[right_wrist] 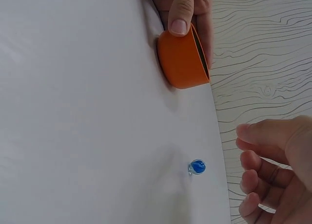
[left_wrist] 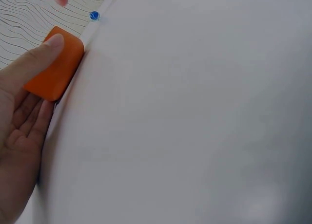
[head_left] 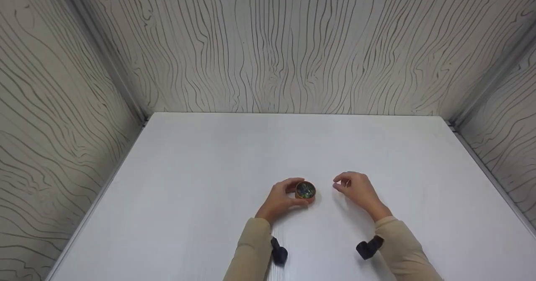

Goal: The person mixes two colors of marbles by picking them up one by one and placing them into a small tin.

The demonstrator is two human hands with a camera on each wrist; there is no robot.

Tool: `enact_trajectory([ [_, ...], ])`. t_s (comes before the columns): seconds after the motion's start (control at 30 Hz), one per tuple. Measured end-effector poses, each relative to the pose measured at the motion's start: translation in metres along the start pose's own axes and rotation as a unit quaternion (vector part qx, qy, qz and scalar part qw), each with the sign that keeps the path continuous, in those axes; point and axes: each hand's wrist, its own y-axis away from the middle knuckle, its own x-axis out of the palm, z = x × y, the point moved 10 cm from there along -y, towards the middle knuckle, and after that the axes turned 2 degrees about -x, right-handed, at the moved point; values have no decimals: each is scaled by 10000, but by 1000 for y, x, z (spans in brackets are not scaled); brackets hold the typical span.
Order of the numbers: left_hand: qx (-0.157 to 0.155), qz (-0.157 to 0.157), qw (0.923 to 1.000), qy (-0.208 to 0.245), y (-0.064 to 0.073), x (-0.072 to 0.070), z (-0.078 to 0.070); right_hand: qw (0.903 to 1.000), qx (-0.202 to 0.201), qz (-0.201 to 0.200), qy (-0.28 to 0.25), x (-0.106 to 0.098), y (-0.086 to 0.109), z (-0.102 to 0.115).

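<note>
A small round orange cup (head_left: 311, 200) stands on the white table, with several shiny dark and greenish marbles (head_left: 305, 190) visible inside it. My left hand (head_left: 281, 198) grips the cup from the left, thumb on its near side and fingers round the far side. In the right wrist view, a clear glass marble (right_wrist: 197, 166) with a blue swirl lies on the table, apart from the cup. My right hand (head_left: 358, 189) is held right of the cup, near that marble, fingers loosely bent with nothing visible between them. From the head view the blue marble cannot be made out.
The white table (head_left: 188, 168) spans the space in front of me. Pale panels with a dark wood-grain pattern (head_left: 268, 46) stand behind it and on both sides. A small black device (head_left: 279, 251) is strapped at each sleeved wrist.
</note>
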Motion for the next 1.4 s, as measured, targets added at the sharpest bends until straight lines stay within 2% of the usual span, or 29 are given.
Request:
enact_trajectory([
  [0.23,-17,22,9999,122,1,0,0,9993,345,97,-79,-1,1,-15],
  [0.87,72,87,9999,81,1,0,-2,9987,458,207,-97,6,-6,-25],
  [1.4,165,54,9998,-29,0,0,-5,9956,832,407,-105,19,-6,-37],
])
